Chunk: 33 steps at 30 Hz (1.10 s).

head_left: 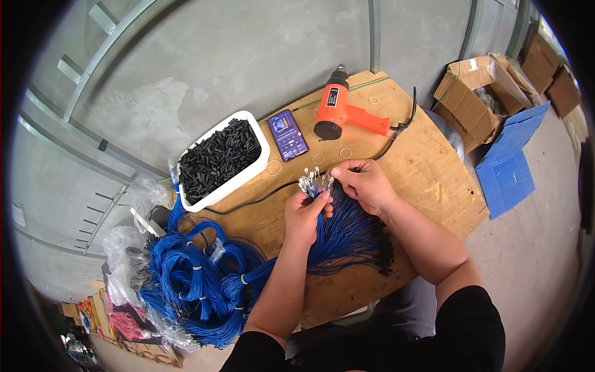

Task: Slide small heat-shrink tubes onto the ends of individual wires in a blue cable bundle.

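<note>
My left hand [305,217] is closed around a bunch of blue wires, whose silvery metal terminals [313,181] fan out above its thumb. Beside those tips, my right hand [365,186] is closed in a pinch. What sits between its thumb and forefinger is too small to make out. From the grip, the blue wires [347,239] spread over the table toward its near edge, ending in dark tips. To the left lies a large heap of coiled blue wire bundles [195,276], bound with pale ties. Part of the held bunch is hidden by my fingers.
A white tub [264,149] of short black tubes [223,155] stands at the back left. Next to it lies a phone [289,135]. An orange heat gun [334,111] rests behind my hands, its black cord [248,203] crossing the wooden table [427,180]. Cardboard boxes [468,105] stand at right.
</note>
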Tool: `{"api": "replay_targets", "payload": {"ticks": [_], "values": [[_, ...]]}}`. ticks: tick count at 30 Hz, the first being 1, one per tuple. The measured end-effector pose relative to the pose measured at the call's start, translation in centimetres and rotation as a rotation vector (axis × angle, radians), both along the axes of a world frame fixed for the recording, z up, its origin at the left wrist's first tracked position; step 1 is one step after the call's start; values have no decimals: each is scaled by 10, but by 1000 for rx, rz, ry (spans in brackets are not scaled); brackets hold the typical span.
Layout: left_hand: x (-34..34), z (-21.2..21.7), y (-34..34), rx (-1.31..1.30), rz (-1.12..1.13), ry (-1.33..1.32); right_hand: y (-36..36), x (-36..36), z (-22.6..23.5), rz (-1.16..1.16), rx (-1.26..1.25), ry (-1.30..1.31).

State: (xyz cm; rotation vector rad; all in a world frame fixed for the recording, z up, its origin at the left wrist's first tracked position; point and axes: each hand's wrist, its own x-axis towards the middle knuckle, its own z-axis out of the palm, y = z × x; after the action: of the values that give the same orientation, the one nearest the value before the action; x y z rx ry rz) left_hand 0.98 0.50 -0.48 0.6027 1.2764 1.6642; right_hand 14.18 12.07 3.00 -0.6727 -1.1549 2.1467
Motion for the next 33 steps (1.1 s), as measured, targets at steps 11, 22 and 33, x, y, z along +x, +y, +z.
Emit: {"api": "replay_targets", "payload": {"ticks": [11,22,33], "values": [[1,4,-1,48,25,-73,6,6,-3,137,-4,-50],[-2,4,-1,61,14,-24,-2,1,-4,113,80,-107],[-3,2,-2,85,24,-85,20,8,-5,135,-343,228]]}}
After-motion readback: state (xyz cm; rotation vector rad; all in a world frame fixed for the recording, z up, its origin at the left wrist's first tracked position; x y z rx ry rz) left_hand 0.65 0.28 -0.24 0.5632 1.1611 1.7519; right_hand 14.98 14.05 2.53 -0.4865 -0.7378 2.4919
